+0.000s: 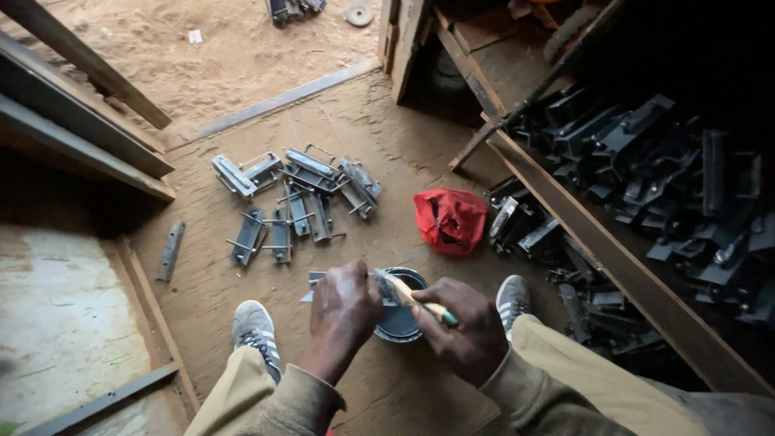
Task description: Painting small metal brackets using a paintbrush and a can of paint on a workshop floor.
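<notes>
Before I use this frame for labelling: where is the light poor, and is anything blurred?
Head view: daylight falls evenly on the sandy floor; the shelf of dark metal parts at right sinks into deep shadow; hands and brush look slightly soft; no glare; edges bend a little from the wide lens.

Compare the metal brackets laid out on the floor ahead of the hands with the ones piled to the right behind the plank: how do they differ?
The brackets on the floor are pale grey bare metal; the piled brackets look dark, nearly black. The floor brackets lie spread flat in a loose single layer, while the piled brackets are heaped on one another behind the plank. The floor brackets sit in daylight, the piled brackets in shadow. Both groups look like similar elongated metal fittings.
</notes>
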